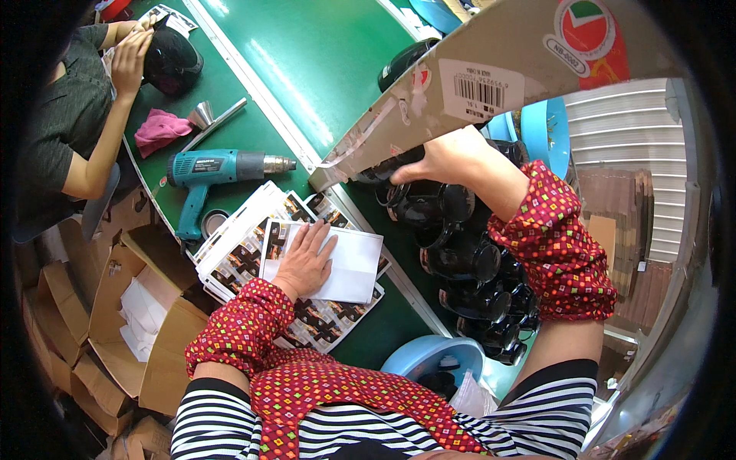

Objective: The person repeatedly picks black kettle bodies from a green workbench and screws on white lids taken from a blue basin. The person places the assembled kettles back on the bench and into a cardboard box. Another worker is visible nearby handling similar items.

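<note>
My left hand (305, 262) lies flat, fingers stretched, on a white sheet of paper (354, 264). Beneath it is a pile of printed sheets (314, 326) with dark and orange pictures. Over on the right, my right hand (454, 159) reaches in among several glossy black pots with handles (460, 257). Its thumb presses on the rim of one black pot (380, 173) beside the carton, while the other fingers are mostly hidden. A grey-brown carton (429, 103) with a barcode label stands right above that hand and covers part of the pots.
A teal heat gun (218, 167) lies left of the sheets, near a pink cloth (162, 132). Blue basins stand at the front (429, 353) and far right (546, 138). Open cardboard boxes (142, 322) are on the floor. Across the green table (299, 57), a co-worker handles a black pot (172, 60).
</note>
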{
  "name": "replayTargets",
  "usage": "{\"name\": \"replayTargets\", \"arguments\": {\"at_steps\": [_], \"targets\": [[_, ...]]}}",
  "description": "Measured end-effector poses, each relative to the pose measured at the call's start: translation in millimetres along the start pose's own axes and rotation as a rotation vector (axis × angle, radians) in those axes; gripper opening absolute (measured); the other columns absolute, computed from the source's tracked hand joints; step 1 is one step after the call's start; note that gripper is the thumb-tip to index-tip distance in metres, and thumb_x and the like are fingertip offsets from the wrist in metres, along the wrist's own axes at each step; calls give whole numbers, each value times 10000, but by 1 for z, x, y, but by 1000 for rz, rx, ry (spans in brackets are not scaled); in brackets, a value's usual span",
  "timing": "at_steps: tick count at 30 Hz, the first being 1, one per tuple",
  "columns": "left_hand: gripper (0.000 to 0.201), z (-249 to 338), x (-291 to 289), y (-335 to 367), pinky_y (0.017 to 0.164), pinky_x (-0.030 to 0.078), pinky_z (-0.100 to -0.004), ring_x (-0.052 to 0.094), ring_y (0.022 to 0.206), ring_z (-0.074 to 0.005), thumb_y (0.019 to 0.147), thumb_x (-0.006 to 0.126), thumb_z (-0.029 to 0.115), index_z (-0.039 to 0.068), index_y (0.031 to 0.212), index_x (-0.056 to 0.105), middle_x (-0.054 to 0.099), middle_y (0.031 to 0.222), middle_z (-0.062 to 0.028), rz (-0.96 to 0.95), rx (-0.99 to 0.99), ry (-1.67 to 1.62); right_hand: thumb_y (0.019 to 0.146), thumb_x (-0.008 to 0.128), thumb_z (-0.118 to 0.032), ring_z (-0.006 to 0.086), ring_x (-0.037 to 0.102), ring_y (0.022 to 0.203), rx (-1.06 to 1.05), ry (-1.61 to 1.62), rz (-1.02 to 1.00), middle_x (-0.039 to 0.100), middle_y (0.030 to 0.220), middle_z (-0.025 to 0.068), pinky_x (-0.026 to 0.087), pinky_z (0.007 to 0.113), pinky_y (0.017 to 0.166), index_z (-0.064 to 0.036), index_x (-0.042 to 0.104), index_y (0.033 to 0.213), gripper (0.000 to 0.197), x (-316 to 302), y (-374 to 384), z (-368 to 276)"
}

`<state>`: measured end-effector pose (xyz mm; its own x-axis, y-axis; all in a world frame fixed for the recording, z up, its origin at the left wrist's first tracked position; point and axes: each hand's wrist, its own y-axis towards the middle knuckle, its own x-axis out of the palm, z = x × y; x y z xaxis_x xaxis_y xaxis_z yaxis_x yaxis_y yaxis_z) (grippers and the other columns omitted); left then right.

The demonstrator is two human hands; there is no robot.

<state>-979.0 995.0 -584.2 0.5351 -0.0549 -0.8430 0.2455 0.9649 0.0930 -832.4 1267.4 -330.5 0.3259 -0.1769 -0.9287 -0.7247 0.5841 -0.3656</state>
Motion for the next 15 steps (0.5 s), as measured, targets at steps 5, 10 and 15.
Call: {"name": "replayTargets", "arguments": {"at_steps": [5,10,15], "targets": [[535,-1,1,-1,1288,154,-496,286,1538,-335,937,594,245,50,1434,556,434,1563,-184,-3,-10,-1,765,892,-357,407,699,1022,0,29,32,669,1129,243,586,449,894,-18,582,1257,674,12,6,2],[532,-1,2,-2,1289,153,-496,286,1537,-337,938,592,243,43,1430,558,435,1562,-185,5,-10,6,725,892,-129,385,694,1054,-176,-49,18,610,1263,194,585,446,910,-92,569,1377,728,-2,-3,2],[525,0,4,1,1289,154,-496,290,1535,-336,939,589,238,42,1425,560,439,1560,-184,-6,5,1,814,837,-412,364,725,968,-125,-73,73,700,1070,190,593,450,835,-60,585,1342,682,6,-4,16]]}}
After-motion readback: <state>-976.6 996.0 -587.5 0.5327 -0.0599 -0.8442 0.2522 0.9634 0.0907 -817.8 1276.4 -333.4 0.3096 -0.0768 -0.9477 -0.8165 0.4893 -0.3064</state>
